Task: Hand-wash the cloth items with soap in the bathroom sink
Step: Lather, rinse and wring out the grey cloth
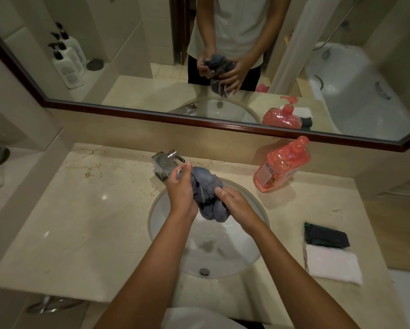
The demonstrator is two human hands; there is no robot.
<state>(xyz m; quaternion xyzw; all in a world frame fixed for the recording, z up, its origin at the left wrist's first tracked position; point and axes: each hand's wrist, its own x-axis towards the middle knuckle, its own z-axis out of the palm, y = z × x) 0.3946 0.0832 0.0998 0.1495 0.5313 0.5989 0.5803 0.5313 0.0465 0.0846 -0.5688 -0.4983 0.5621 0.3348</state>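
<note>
A bunched, wet grey-blue cloth hangs above the white sink basin, held between both hands. My left hand grips its upper left part, just in front of the chrome faucet. My right hand grips its lower right side, thumb on top. A pink soap pump bottle stands on the counter, back right of the basin. A folded dark cloth and a folded white cloth lie on the counter at the right.
The marble counter spreads wide to the left of the basin. A framed mirror runs along the back wall. The drain sits at the basin's near side. The counter ends just right of the folded cloths.
</note>
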